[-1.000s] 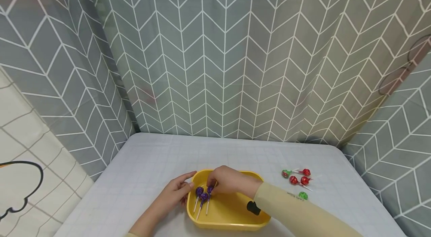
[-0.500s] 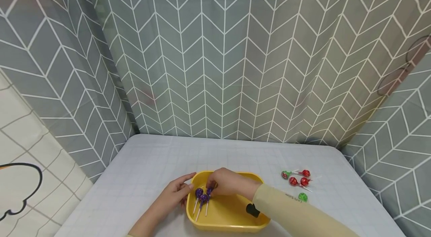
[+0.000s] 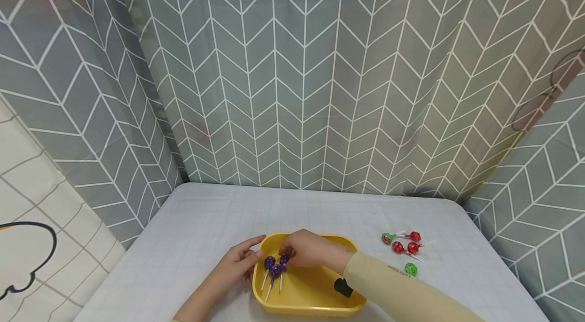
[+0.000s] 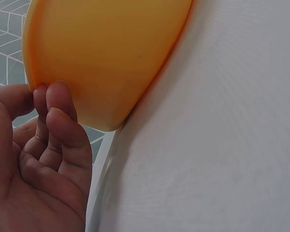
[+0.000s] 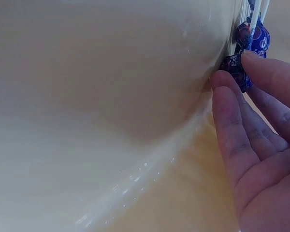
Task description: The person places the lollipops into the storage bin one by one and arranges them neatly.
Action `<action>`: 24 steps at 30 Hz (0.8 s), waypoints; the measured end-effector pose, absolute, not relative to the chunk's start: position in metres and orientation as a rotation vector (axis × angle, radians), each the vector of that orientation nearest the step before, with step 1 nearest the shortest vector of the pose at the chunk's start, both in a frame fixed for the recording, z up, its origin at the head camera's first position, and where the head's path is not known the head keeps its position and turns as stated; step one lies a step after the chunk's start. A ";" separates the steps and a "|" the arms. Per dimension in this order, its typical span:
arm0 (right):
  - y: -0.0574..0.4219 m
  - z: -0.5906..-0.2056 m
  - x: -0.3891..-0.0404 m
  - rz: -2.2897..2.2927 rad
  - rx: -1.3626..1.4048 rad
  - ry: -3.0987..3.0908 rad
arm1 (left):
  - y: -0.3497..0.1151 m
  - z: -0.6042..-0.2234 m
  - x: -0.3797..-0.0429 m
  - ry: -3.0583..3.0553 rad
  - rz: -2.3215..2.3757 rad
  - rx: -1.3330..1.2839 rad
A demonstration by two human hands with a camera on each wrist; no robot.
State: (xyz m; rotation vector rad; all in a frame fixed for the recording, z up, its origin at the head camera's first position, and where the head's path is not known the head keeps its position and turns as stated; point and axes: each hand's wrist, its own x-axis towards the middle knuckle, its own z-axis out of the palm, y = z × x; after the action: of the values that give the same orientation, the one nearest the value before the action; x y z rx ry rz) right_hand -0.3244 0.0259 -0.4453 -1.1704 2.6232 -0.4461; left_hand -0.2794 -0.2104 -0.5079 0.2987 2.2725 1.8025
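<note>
Right hand (image 3: 307, 249) has a narrow pinch on a purple lollipop (image 3: 284, 260) inside the yellow tub (image 3: 315, 289). Step reads as setting it in line with the other two purple lollipops (image 3: 269, 262), just left of that hand, sticks toward the person. Next move calls for a clean release without nudging the neighbours. Left hand (image 3: 232, 265) grips the tub's near-side rim, probably steadying. Red lollipops (image 3: 398, 247) and green lollipops (image 3: 411, 269): outside, on the desk (image 3: 205, 220), right of the right hand.

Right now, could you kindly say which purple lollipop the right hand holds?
The rightmost purple lollipop: the right hand pinches it by its wrapped head, while the middle one and the leftmost one lie to its left.
</note>
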 end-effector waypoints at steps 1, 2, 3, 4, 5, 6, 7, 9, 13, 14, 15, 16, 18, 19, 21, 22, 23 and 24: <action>0.026 -0.445 -0.324 -0.454 -1.164 2.618 | -0.211 -0.508 -0.279 2.273 1.801 0.295; 0.027 -0.445 -0.324 -0.459 -1.161 2.615 | -0.211 -0.508 -0.279 2.274 1.798 0.291; 0.027 -0.445 -0.324 -0.462 -1.161 2.613 | -0.211 -0.507 -0.279 2.274 1.797 0.286; 0.027 -0.445 -0.324 -0.468 -1.158 2.608 | -0.211 -0.507 -0.279 2.273 1.797 0.280; 0.027 -0.445 -0.324 -0.471 -1.157 2.607 | -0.210 -0.507 -0.279 2.273 1.796 0.277; 0.028 -0.445 -0.324 -0.471 -1.158 2.608 | -0.210 -0.508 -0.279 2.272 1.795 0.275; 0.028 -0.445 -0.324 -0.470 -1.160 2.609 | -0.210 -0.508 -0.279 2.273 1.794 0.275; 0.029 -0.444 -0.324 -0.459 -1.174 2.623 | -0.210 -0.508 -0.280 2.275 1.797 0.279; 0.032 -0.441 -0.322 -0.461 -1.179 2.632 | -0.210 -0.509 -0.280 2.276 1.802 0.288; 0.033 -0.440 -0.321 -0.466 -1.175 2.633 | -0.210 -0.510 -0.280 2.276 1.801 0.288; 0.034 -0.439 -0.321 -0.474 -1.171 2.633 | -0.210 -0.510 -0.280 2.275 1.802 0.288; 0.035 -0.437 -0.320 -0.481 -1.161 2.632 | -0.210 -0.510 -0.279 2.274 1.801 0.289; 0.037 -0.434 -0.320 -0.502 -1.147 2.638 | -0.210 -0.510 -0.279 2.277 1.798 0.293; 0.039 -0.433 -0.320 -0.515 -1.139 2.639 | -0.210 -0.510 -0.279 2.277 1.798 0.295; 0.042 -0.430 -0.320 -0.538 -1.138 2.643 | -0.210 -0.510 -0.280 2.277 1.797 0.304; 0.044 -0.429 -0.320 -0.554 -1.132 2.640 | -0.210 -0.510 -0.280 2.277 1.796 0.309; 0.046 -0.427 -0.320 -0.576 -1.129 2.635 | -0.210 -0.510 -0.280 2.278 1.795 0.309; 0.048 -0.425 -0.321 -0.594 -1.132 2.629 | -0.210 -0.510 -0.280 2.280 1.793 0.309</action>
State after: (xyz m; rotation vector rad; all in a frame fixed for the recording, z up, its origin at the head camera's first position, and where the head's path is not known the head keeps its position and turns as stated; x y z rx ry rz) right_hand -0.3206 0.0478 -0.4252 -1.1320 2.6294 -0.5942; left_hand -0.2800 -0.2104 -0.5099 0.3094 2.2803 1.7930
